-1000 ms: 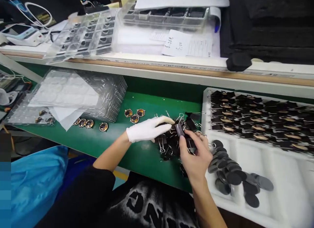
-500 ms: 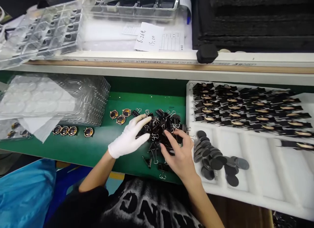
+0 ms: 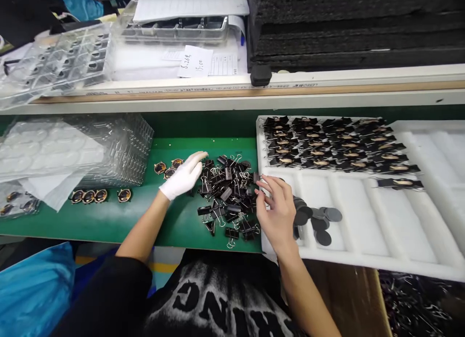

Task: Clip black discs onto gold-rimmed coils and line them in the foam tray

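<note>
A loose pile of black binder clips [image 3: 227, 191] with silver wire handles lies on the green table [image 3: 145, 218]. At the pile's upper left edge is my left hand [image 3: 183, 178], in a white glove, fingers stretched out and nothing seen in it. It partly covers a small group of gold-rimmed round watch cases [image 3: 160, 168] with dark faces. My bare right hand [image 3: 276, 208] hovers at the pile's right side, fingers apart and slightly bent, close to a clip and the white foam tray's edge. Dark grey discs [image 3: 319, 223] sit in that foam tray [image 3: 366, 201], some hidden behind my right hand.
Rows of clipped pieces [image 3: 334, 143] fill the tray's upper part. Stacked clear plastic trays [image 3: 123, 148] stand at left, with more watch cases [image 3: 95, 196] in front. A white shelf edge [image 3: 174, 102] crosses above, carrying papers and black foam sheets [image 3: 345, 32].
My hands have parted: the left moved off the pile to the left, the right to its right edge. More of the clips now shows. The camera view has shifted.
</note>
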A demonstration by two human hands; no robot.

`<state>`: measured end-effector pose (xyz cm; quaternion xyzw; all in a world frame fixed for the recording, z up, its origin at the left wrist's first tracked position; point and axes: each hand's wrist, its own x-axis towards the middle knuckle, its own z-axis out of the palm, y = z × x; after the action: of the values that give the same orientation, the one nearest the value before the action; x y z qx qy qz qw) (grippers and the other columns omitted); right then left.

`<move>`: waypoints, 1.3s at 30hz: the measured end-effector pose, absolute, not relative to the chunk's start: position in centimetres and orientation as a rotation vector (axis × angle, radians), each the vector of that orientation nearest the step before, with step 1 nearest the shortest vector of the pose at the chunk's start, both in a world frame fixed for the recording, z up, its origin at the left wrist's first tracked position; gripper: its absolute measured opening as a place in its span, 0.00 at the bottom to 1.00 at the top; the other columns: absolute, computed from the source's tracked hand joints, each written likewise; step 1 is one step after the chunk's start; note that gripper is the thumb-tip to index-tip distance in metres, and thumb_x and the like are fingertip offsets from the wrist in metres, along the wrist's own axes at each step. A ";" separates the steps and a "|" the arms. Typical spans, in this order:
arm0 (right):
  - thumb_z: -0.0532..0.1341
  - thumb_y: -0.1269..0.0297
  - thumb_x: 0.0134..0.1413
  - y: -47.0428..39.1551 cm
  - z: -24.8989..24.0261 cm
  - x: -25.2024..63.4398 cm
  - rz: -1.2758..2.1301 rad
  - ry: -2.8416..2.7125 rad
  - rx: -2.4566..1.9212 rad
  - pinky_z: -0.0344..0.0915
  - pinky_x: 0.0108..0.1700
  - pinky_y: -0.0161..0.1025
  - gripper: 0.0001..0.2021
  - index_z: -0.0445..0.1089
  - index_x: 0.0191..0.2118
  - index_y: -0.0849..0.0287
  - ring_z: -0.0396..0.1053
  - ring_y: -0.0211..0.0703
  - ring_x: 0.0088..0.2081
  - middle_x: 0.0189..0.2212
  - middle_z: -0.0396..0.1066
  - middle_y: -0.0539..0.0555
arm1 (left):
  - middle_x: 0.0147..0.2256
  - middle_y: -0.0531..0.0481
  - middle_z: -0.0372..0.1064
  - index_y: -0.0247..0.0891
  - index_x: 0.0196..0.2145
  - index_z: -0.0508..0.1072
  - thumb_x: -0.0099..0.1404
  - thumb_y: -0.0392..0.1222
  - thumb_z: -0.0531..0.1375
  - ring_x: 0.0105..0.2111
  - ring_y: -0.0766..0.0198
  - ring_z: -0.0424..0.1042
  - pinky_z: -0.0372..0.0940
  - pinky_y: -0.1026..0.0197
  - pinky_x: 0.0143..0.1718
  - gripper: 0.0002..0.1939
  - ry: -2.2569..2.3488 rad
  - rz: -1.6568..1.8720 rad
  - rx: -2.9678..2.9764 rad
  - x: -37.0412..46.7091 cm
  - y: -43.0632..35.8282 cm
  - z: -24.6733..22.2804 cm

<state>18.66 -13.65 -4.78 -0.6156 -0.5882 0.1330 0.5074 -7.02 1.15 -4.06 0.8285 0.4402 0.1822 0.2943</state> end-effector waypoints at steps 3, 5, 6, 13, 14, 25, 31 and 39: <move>0.55 0.70 0.69 -13.3 -4.5 20.1 0.312 -1.587 -1.493 0.80 0.47 0.45 0.21 0.65 0.64 0.51 0.76 0.47 0.50 0.57 0.63 0.62 | 0.69 0.42 0.58 0.35 0.68 0.61 0.78 0.51 0.40 0.70 0.61 0.55 0.50 0.53 0.73 0.30 1.062 0.499 2.263 -6.4 0.5 -3.9; 0.56 0.67 0.70 -13.1 -4.2 20.7 0.222 -1.698 -1.529 0.80 0.43 0.45 0.19 0.66 0.63 0.53 0.76 0.48 0.47 0.55 0.66 0.63 | 0.68 0.44 0.61 0.36 0.66 0.65 0.77 0.50 0.42 0.69 0.61 0.59 0.53 0.54 0.72 0.28 1.100 0.561 2.321 -6.5 0.3 -3.9; 0.57 0.65 0.70 -13.0 -4.0 21.0 0.161 -1.746 -1.563 0.79 0.41 0.44 0.19 0.66 0.63 0.54 0.76 0.48 0.45 0.54 0.68 0.63 | 0.67 0.44 0.63 0.37 0.64 0.67 0.77 0.50 0.43 0.67 0.61 0.61 0.56 0.54 0.71 0.27 1.168 0.600 2.343 -6.8 0.4 -3.9; 0.61 0.61 0.67 -15.0 -2.4 23.9 -0.139 -1.832 -1.663 0.73 0.48 0.49 0.17 0.70 0.59 0.53 0.76 0.54 0.46 0.49 0.76 0.59 | 0.58 0.41 0.71 0.39 0.58 0.72 0.75 0.54 0.46 0.58 0.51 0.69 0.61 0.50 0.61 0.26 1.937 0.368 2.279 -12.1 3.1 -2.3; 0.61 0.61 0.67 -15.5 -2.2 24.7 -0.178 -1.816 -1.682 0.72 0.49 0.50 0.17 0.71 0.59 0.53 0.76 0.55 0.46 0.49 0.76 0.59 | 0.59 0.40 0.70 0.40 0.60 0.71 0.72 0.58 0.50 0.59 0.46 0.67 0.60 0.46 0.60 0.28 1.946 0.181 2.321 -12.8 3.3 -2.2; 0.56 0.52 0.67 -20.6 -3.2 31.7 -0.286 -1.743 -2.003 0.71 0.46 0.55 0.19 0.75 0.51 0.58 0.76 0.61 0.43 0.44 0.78 0.63 | 0.48 0.35 0.75 0.36 0.50 0.77 0.65 0.60 0.56 0.52 0.41 0.71 0.57 0.42 0.57 0.28 1.759 -0.282 2.562 -12.3 5.8 -3.0; 0.60 0.59 0.67 -19.8 -3.2 30.2 -0.104 -1.850 -1.917 0.69 0.50 0.51 0.14 0.74 0.52 0.58 0.74 0.56 0.48 0.46 0.76 0.60 | 0.44 0.47 0.76 0.40 0.47 0.75 0.64 0.53 0.60 0.40 0.59 0.75 0.71 0.54 0.48 0.19 1.471 0.631 2.364 -10.9 6.6 0.7; 0.60 0.70 0.68 -16.0 -2.3 28.7 0.107 -2.238 -1.904 0.61 0.49 0.53 0.09 0.76 0.48 0.57 0.75 0.55 0.47 0.46 0.79 0.58 | 0.43 0.47 0.73 0.38 0.48 0.75 0.63 0.50 0.64 0.39 0.62 0.75 0.71 0.59 0.43 0.19 0.699 0.563 2.753 -1.6 1.6 5.2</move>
<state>28.69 -16.02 -2.33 -0.6442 -0.7574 0.0363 0.1004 -1.55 1.62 5.17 0.9436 0.2394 0.1930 0.1225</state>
